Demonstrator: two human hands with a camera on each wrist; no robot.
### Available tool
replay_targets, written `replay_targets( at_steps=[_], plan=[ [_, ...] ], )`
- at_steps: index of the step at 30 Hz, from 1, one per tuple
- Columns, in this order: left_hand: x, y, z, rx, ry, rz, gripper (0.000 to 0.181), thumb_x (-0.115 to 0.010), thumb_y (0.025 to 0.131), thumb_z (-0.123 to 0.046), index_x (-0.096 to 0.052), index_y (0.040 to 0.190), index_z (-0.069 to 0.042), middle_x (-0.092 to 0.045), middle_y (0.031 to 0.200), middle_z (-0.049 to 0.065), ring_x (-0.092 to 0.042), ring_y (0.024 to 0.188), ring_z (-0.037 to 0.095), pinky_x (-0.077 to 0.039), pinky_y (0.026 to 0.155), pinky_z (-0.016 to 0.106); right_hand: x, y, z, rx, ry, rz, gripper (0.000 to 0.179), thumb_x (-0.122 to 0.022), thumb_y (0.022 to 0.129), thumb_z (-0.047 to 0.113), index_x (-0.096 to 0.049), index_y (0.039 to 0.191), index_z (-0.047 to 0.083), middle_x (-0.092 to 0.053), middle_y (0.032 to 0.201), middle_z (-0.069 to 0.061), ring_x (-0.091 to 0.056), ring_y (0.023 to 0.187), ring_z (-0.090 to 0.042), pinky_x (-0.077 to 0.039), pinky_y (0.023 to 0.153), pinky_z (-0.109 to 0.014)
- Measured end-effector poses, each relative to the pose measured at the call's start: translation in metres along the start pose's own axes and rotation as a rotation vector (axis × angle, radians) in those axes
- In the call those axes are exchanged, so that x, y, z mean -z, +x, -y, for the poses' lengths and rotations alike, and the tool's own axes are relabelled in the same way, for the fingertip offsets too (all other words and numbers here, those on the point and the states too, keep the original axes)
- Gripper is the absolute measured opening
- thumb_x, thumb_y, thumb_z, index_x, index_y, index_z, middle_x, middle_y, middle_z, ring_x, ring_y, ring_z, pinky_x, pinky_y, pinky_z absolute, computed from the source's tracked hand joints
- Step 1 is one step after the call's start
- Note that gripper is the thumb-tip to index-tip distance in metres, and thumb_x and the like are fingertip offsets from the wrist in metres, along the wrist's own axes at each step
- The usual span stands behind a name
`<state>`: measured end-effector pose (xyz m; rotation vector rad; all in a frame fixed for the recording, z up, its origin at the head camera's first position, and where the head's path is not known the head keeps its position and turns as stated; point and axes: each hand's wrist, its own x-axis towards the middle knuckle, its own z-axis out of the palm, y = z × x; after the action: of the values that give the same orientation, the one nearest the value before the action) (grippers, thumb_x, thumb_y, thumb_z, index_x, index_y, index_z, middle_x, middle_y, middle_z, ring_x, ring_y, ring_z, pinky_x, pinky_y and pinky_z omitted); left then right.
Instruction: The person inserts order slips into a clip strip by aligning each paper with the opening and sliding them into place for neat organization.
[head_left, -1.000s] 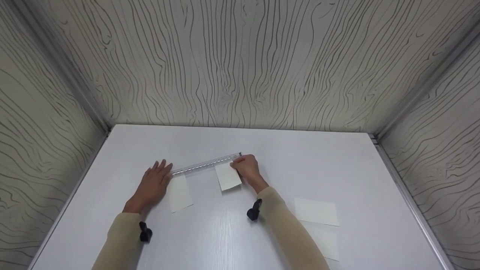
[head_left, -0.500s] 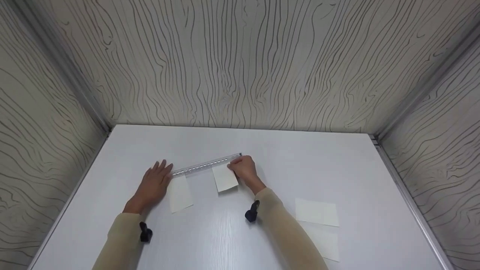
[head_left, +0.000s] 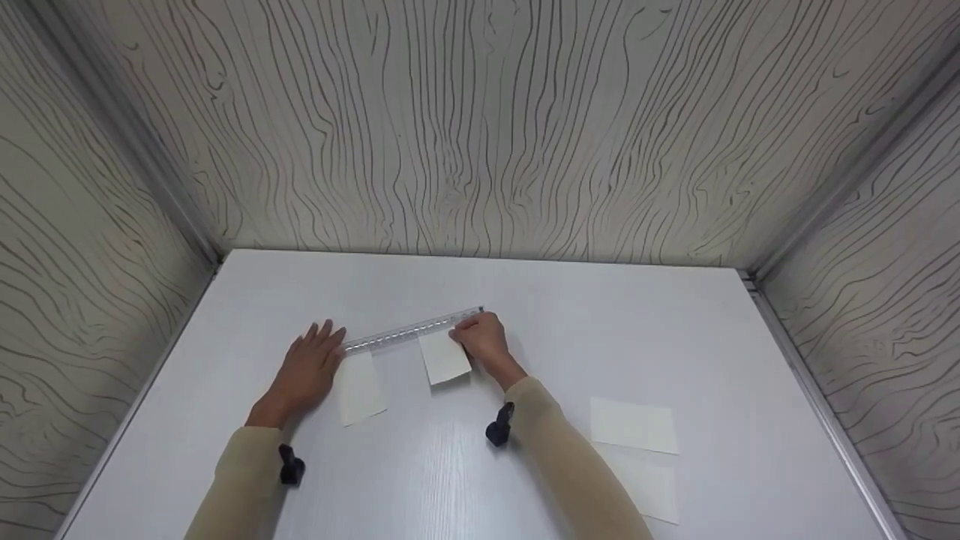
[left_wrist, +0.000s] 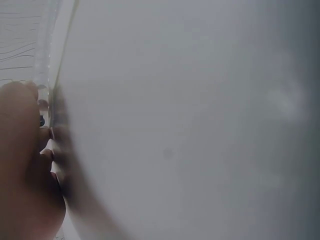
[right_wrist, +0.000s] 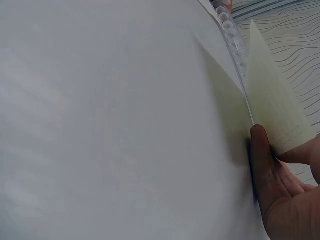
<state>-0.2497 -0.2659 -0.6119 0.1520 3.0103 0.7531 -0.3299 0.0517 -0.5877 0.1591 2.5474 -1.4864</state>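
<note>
A clear plastic ruler (head_left: 412, 331) lies slantwise on the white table. My left hand (head_left: 304, 371) rests on its left end with the fingers straight and spread. Just below that end, a small pale paper card (head_left: 361, 390) lies flat along the ruler's lower edge. My right hand (head_left: 484, 341) pinches a second pale card (head_left: 444, 360) by its upper right corner, close to the ruler's lower edge. In the right wrist view this pinched card (right_wrist: 272, 100) stands tilted up from the table, throwing a shadow, with thumb and finger on its corner.
Two more pale cards lie at the right: an upper card (head_left: 634, 424) and a lower card (head_left: 654, 491), partly behind the right sleeve (head_left: 574, 465). Wood-patterned panels (head_left: 480, 127) wall the table (head_left: 420, 480) at the back and sides.
My right hand has slid a little to the left along the ruler, carrying the pinched card toward the card at the left. The left hand and the ruler have stayed in place.
</note>
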Motion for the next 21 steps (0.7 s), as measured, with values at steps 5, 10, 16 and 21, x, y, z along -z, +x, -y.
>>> replay_targets(
  at_steps=[5,10,16,21],
  plan=[
    [0.0,-0.001,0.001,0.008,-0.018,0.012,0.054,-0.03,0.117,-0.035,-0.034,0.165,-0.013,-0.022,0.175,0.018,-0.012,0.165,0.044,-0.006,0.136,0.062,-0.003,0.0,0.0,0.013,0.002,0.016,0.017,-0.077,0.093,0.016,-0.077,0.103,0.001,-0.077,0.103,-0.012,-0.07,0.083,-0.015,-0.056,0.067,-0.021],
    [-0.001,-0.001,0.003,0.013,-0.012,0.012,0.054,-0.03,0.117,-0.035,-0.034,0.165,-0.013,-0.022,0.176,0.017,-0.012,0.165,0.044,-0.006,0.136,0.061,-0.005,-0.002,0.0,0.015,-0.002,0.013,0.019,-0.078,0.093,0.017,-0.077,0.105,0.002,-0.077,0.107,-0.012,-0.071,0.089,-0.018,-0.059,0.072,-0.024],
    [-0.002,0.001,0.002,0.015,-0.001,0.007,0.054,-0.031,0.116,-0.036,-0.034,0.165,-0.014,-0.023,0.176,0.016,-0.013,0.165,0.043,-0.007,0.136,0.061,-0.008,-0.003,0.001,0.022,-0.004,0.009,0.019,-0.077,0.093,0.016,-0.076,0.105,0.002,-0.077,0.105,-0.012,-0.071,0.087,-0.017,-0.058,0.07,-0.024],
    [-0.002,0.0,0.003,0.007,0.001,-0.003,0.054,-0.03,0.116,-0.037,-0.035,0.165,-0.015,-0.023,0.176,0.016,-0.013,0.165,0.043,-0.008,0.136,0.06,-0.011,-0.003,0.003,0.022,-0.009,0.012,0.017,-0.077,0.093,0.016,-0.077,0.102,0.002,-0.076,0.102,-0.011,-0.067,0.08,-0.013,-0.053,0.063,-0.02]
  ],
)
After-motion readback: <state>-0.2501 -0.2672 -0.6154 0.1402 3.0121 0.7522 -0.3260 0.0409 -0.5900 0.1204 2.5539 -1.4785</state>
